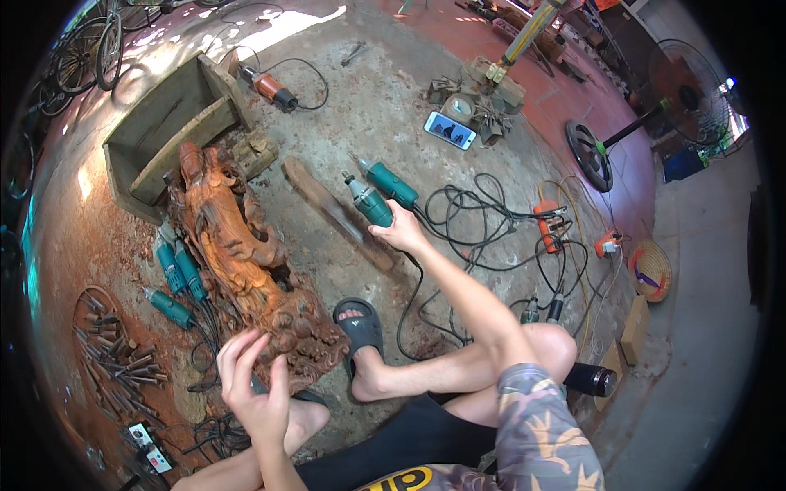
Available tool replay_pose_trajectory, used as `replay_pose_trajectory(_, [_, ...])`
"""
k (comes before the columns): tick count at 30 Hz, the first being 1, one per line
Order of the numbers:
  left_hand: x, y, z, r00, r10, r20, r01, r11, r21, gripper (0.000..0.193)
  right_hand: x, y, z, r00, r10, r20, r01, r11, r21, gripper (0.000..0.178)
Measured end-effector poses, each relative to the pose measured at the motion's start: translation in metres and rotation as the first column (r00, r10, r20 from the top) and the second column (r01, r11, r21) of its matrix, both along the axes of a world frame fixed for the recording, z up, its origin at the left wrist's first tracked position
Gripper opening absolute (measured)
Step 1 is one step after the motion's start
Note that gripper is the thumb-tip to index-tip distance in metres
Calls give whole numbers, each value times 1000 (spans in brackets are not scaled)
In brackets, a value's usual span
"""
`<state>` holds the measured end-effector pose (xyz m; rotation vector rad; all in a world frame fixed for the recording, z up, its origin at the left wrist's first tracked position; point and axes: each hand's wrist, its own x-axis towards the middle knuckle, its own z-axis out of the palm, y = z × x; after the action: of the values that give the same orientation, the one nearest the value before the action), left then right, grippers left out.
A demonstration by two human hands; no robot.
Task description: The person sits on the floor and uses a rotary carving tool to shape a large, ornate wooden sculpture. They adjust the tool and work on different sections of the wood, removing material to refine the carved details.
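My right hand (401, 229) is wrapped around the rear of a green die grinder (367, 200), whose tip points away from me. Close beside it lies a second green die grinder (391, 184) on the floor. A reddish-brown wooden carving of a robed figure (225, 233) lies on its back to the left, its head toward a wooden box-like frame (168, 147). Over the carving's near, ornate end hovers my left hand (255, 385), fingers spread and holding nothing. Whether its fingertips touch the wood I cannot tell.
Several green grinders (182, 266) and a pile of chisels (119, 356) lie left. A wooden bar (336, 213) rests mid-floor. Black cables (471, 217) tangle toward orange sockets (548, 227). A phone (449, 129) stands beyond; a fan (686, 94) is far right.
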<state>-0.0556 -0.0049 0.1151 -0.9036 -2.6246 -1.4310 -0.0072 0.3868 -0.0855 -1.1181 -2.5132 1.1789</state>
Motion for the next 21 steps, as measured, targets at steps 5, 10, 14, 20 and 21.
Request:
replay_pose_trajectory(5, [-7, -41, -16, 968, 191, 163, -199, 979, 36, 27, -38, 6, -64, 992, -119, 44, 109, 979, 174, 75])
replay_pose_trajectory(10, [-16, -63, -20, 963, 215, 166, -220, 975, 15, 28, -44, 5, -50, 976, -127, 177, 78, 963, 259, 85])
replay_pose_trajectory(14, [-4, -86, -26, 959, 212, 188, -208, 977, -41, 26, -34, 22, -40, 967, 247, -62, -242, 967, 81, 56])
replay_pose_trajectory(20, [14, -113, -25, 971, 150, 184, -174, 977, 126, 24, -34, 45, -38, 979, 169, -116, -182, 977, -114, 60])
replay_pose_trajectory(21, [16, -127, -19, 976, 170, 135, -187, 975, 123, 24, -36, 44, -30, 968, 171, -185, -212, 950, -231, 57])
